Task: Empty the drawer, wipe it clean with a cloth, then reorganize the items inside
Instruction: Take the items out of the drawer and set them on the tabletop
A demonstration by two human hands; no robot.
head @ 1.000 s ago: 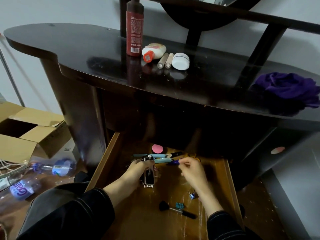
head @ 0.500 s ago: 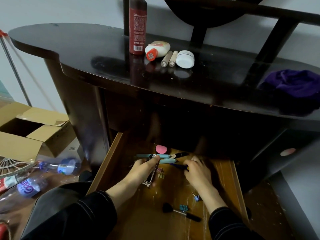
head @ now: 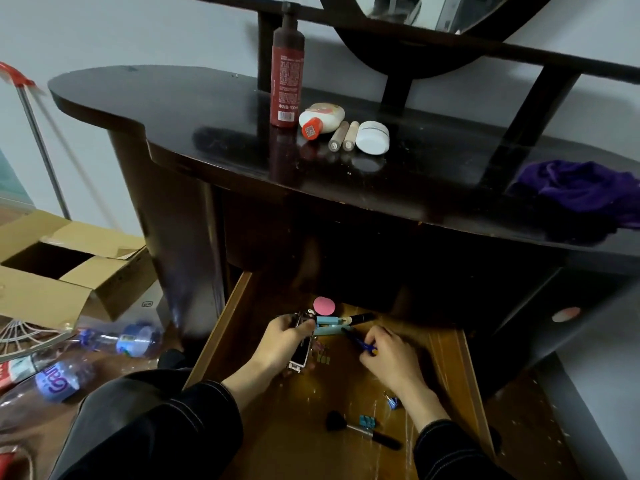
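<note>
Emptying is the step in hand, judging by how much lies in the open brown wooden drawer [head: 221,334] under the dark glossy desk [head: 207,126]. The left hand [head: 280,344] curls round a small dark rectangular gadget with a metal frame [head: 302,351], its thumb across the top, holding the gadget just off the drawer floor. What the gadget is cannot be told. The right hand [head: 391,355] pinches a slim dark-blue pen [head: 356,341] near one end, while the pen's far end points at the cluster at the back. Using both hands at once probably saves trips up to the desk.

At the back, half under the desk's edge, lie a flat pink round disc [head: 323,305], two pale teal tubes [head: 327,321] side by side, and a short black tube [head: 362,318] touching them. Tiny clips [head: 323,355] sit just beside the gadget. Nearer the person rest a black-handled makeup brush [head: 360,432], small teal binder clips [head: 367,420] touching it, and a blue clip [head: 392,401] by the right wrist.

On the desk stand a tall dark-red bottle [head: 287,74], a white tube with an orange cap [head: 322,119], two beige sticks [head: 344,136] and a round white jar [head: 372,137], grouped tightly, likely as the spot for things taken out. The crumpled purple cloth [head: 581,188] waits well apart at the right end, ready for wiping.
</note>
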